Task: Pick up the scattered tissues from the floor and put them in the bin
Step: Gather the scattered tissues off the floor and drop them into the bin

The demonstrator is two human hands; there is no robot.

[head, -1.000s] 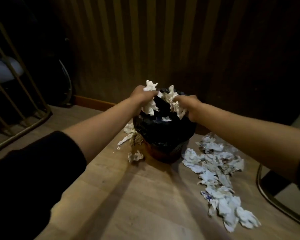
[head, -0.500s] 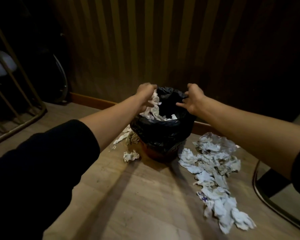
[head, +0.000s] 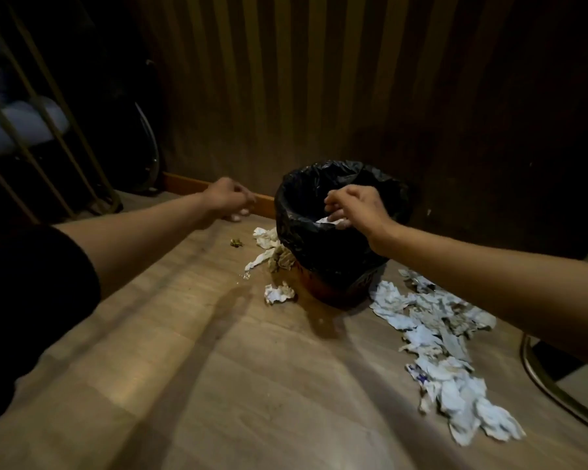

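Observation:
The bin [head: 333, 252] is lined with a black bag and stands on the wooden floor by the striped wall, with white tissue inside. My right hand [head: 357, 208] hovers over its mouth, fingers apart and pointing down, just above the tissue in the bin [head: 325, 221]. My left hand [head: 230, 196] is left of the bin, low near the skirting, fingers curled and blurred over a small white scrap [head: 235, 217]. I cannot tell whether it grips the scrap. A long pile of crumpled tissues [head: 445, 347] lies right of the bin. A few tissues [head: 269, 245] and one crumpled piece [head: 279, 293] lie at its left foot.
A small dark-green crumb [head: 236, 243] lies on the floor left of the bin. A metal-barred frame [head: 48, 137] stands at the far left. A curved metal chair base [head: 554, 391] edges the floor at the right.
Both hands dropped their tissues into the bin. My left hand then swung left and down to the floor by the skirting. My right hand stays over the bin's mouth.

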